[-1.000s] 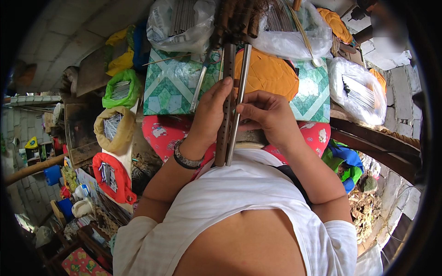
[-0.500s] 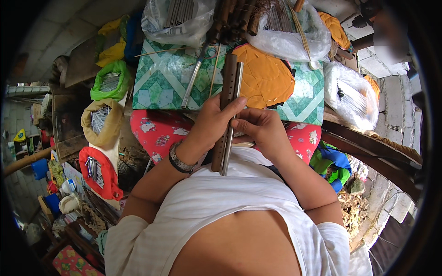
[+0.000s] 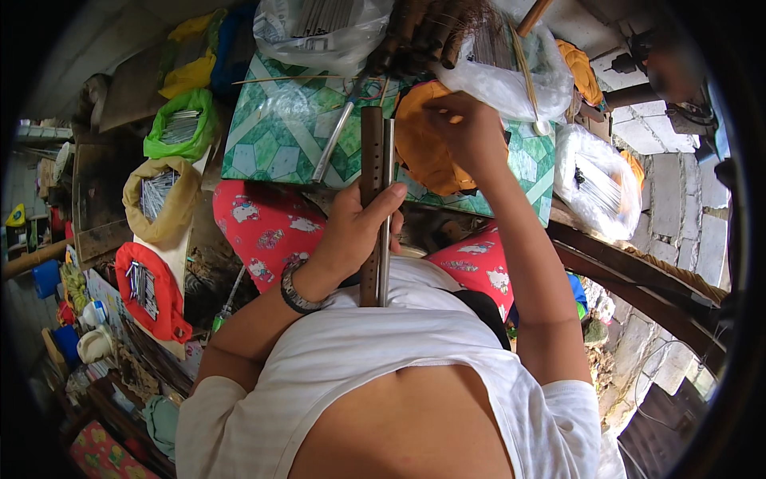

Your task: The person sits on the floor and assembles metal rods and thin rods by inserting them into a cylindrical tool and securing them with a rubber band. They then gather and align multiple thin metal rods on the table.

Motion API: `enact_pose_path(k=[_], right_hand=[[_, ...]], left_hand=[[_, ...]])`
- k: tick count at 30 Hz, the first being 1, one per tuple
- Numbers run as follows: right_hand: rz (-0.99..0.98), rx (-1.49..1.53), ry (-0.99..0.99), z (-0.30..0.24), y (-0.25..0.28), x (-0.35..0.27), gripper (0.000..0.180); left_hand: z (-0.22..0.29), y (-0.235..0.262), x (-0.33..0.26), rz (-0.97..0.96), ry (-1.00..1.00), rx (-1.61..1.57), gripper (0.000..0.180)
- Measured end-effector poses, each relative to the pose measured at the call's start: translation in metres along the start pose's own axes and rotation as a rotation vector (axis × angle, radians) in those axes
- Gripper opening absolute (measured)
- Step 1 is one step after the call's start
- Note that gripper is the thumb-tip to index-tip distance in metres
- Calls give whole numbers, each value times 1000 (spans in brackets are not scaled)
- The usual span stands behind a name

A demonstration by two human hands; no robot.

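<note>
My left hand (image 3: pixel 369 219) is closed round a brown piece with a row of small holes (image 3: pixel 371 160) and a shiny metal tube (image 3: pixel 388 172). The two lie side by side, upright in front of my white shirt. Over the orange cloth (image 3: pixel 427 164) on the green tabletop, my right hand (image 3: pixel 471 132) is bent down with its fingers drawn together. What its fingertips hold, if anything, is hidden. A slim metal tool (image 3: pixel 333 144) lies on the tabletop left of the brown piece.
Clear plastic bags (image 3: pixel 315 40) of metal rods and dark brown tubes (image 3: pixel 415 36) crowd the table's far side. At left stand green (image 3: pixel 182 128), tan (image 3: pixel 163 199) and red (image 3: pixel 152 291) bags of thin metal pieces. A white bag of rods (image 3: pixel 597 184) sits at right.
My right hand has left the metal tube and moved forward over the orange cloth, which now looks bunched. My left hand keeps its hold and has shifted slightly left and down.
</note>
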State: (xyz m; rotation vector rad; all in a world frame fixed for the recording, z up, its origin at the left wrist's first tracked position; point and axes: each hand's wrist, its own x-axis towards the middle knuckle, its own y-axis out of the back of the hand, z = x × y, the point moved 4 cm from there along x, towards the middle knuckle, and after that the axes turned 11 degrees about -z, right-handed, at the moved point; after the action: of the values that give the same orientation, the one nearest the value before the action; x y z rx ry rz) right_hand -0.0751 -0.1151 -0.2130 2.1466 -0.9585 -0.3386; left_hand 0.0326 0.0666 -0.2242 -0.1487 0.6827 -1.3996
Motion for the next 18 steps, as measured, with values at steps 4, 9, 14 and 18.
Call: enact_pose_path(k=[4, 9, 14, 18], right_hand=[[-29, -189, 166, -27, -52, 40, 19], [-93, -569, 126, -31, -83, 69, 17], [-62, -467, 142, -35, -77, 77, 19], [-24, -139, 108, -35, -46, 74, 22]], left_hand=[[6, 8, -12, 57, -28, -19, 27], [11, 21, -24, 177, -109, -59, 27], [12, 29, -27, 173, -84, -78, 27], [11, 34, -26, 192, -67, -111, 28]])
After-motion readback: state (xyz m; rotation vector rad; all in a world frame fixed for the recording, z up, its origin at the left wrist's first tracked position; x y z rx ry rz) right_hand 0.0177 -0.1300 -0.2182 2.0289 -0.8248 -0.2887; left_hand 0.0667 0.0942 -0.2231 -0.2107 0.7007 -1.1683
